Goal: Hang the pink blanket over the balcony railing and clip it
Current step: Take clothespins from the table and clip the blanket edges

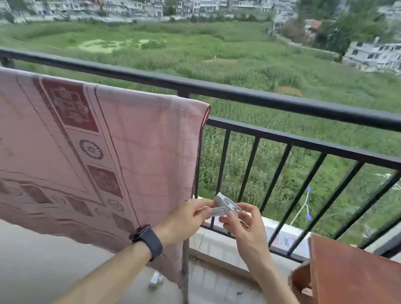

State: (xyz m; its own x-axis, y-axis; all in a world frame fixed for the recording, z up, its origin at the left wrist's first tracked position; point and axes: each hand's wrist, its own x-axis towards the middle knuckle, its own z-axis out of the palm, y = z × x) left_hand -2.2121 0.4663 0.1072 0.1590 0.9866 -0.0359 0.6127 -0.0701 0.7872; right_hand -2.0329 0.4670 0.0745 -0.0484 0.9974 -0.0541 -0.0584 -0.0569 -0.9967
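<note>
Just in front of the balcony railing (pixel 302 108), both hands meet low in the middle of the view around a small cluster of white plastic clips (pixel 225 205). The left hand (pixel 185 217) pinches the clips' near end between thumb and fingertips. The right hand (pixel 243 224) holds the other end, its fingers curled about the white plastic. How many clips are in the cluster is hard to tell. A black watch (pixel 148 240) sits on the left wrist.

The pink blanket (pixel 92 150) hangs to the left, spread flat, with darker red squares and flower rounds woven along its border. Its top edge lies just under the railing's top rail, and its right edge falls straight down beside the hands. Whether it is draped on the lower rail or on something else cannot be told. No clip shows on the blanket.

A thin grey pole (pixel 186 277) runs down from the blanket's lower right corner to the concrete floor (pixel 13 267). A small white object (pixel 156 279) lies on the floor below that corner. At the right stands a reddish-brown wooden worktop (pixel 360 287). Beyond the railing lie a green field and pale buildings.
</note>
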